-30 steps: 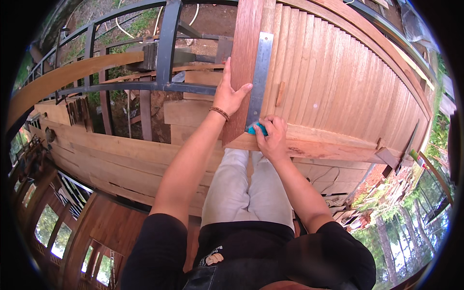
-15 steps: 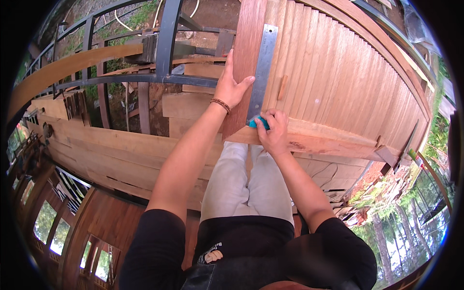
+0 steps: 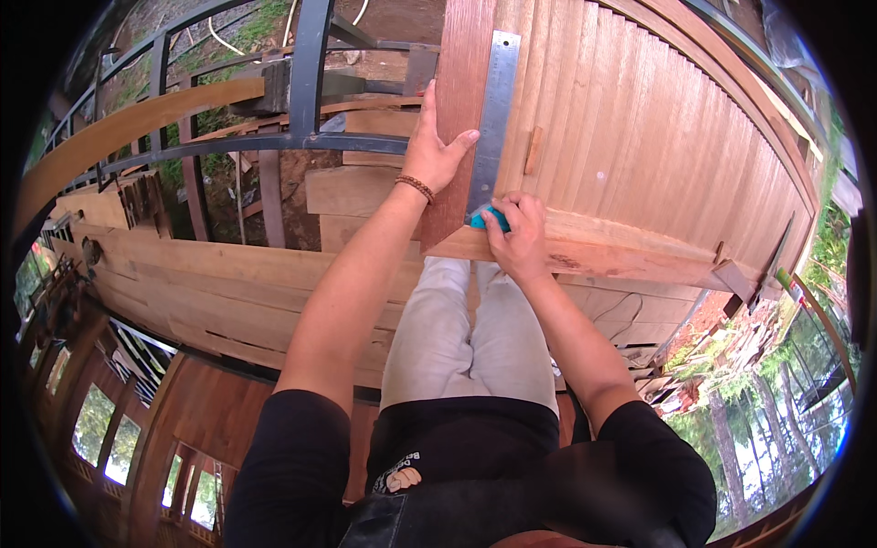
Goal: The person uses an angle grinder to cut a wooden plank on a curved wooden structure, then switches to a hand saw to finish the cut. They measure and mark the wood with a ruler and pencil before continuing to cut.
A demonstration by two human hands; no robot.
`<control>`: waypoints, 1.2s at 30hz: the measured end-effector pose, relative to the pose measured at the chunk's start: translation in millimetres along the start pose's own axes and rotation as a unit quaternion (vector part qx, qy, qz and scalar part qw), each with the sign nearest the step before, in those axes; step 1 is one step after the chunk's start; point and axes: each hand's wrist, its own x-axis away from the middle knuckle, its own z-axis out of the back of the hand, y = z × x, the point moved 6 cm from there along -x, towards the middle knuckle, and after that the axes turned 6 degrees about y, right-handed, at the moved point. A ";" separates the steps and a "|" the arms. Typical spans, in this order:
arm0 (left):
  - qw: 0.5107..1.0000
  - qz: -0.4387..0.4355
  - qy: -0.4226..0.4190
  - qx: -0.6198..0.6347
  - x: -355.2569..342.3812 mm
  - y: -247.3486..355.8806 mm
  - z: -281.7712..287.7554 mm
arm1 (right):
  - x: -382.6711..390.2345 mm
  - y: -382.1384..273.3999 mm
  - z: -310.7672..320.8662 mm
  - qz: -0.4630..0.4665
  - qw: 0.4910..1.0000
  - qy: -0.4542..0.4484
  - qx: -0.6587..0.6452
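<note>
A try square with a metal blade and teal handle lies on a slatted wooden panel, its blade along the right side of a reddish-brown board. My right hand is closed around the teal handle, at the near end of the blade, close to the panel's near rail. On the board's left edge rests my left hand, thumb laid over the top face and fingers along the side; the fingers' undersides are hidden. The board's near end is cut at a slant where it meets the rail.
A small wooden strip lies on the slats right of the blade. Dark metal framing stands to the left, with a curved wooden piece across it. Planks run below, and a saw-like tool is at the panel's right end.
The panel, board and square sit slightly higher in the picture. Both hands keep their places on the board and the square's handle, with only slight movement.
</note>
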 end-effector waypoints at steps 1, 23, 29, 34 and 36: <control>1.000 0.006 -0.003 0.009 -0.2 -1.1 0.6 | -0.5 -0.6 -0.4 0.002 1.000 0.001 -0.002; 0.998 0.022 0.000 0.067 -0.2 -3.7 -0.6 | -0.1 -2.5 0.0 0.015 1.000 0.023 -0.007; 0.997 0.043 -0.006 0.066 0.2 0.1 -0.8 | 1.3 -0.1 -1.1 0.013 0.999 0.032 -0.010; 0.997 0.031 -0.005 0.063 3.6 2.6 -1.5 | 3.7 -0.4 0.6 0.013 0.999 0.029 -0.002; 0.998 0.031 -0.009 0.057 0.4 0.0 -2.9 | 1.5 1.6 0.9 0.016 0.999 0.029 -0.001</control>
